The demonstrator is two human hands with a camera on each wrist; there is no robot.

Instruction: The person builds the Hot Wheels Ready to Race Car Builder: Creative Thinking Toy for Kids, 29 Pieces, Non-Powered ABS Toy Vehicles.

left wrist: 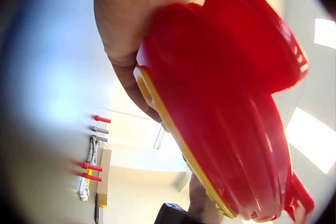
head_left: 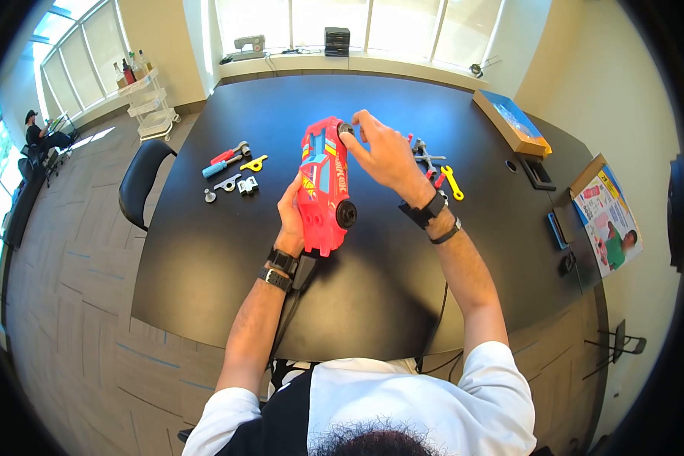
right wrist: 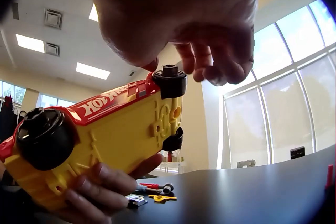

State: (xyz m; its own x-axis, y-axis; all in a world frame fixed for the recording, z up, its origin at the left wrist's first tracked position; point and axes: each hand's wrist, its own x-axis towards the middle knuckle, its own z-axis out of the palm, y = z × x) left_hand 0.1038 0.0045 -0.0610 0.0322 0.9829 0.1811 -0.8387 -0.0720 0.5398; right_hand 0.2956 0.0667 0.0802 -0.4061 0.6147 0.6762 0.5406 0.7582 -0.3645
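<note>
- Red plastic car (head_left: pixel 324 178) — I have it raised over the dark table (head_left: pixel 372 304), left hand (head_left: pixel 290 213) curled round its yellow underside (right wrist: pixel 123 142), likely for steadiness.
- Right hand (head_left: pixel 390 156), apart from the left, holds its fingers loosely bent, thumb at the upper wheel (right wrist: pixel 170 85) — I cannot tell whether it touches.
- Yellow wrench (head_left: pixel 453 183) and blue-handled tool (head_left: pixel 213 170) lie either side, perhaps for working room.
</note>
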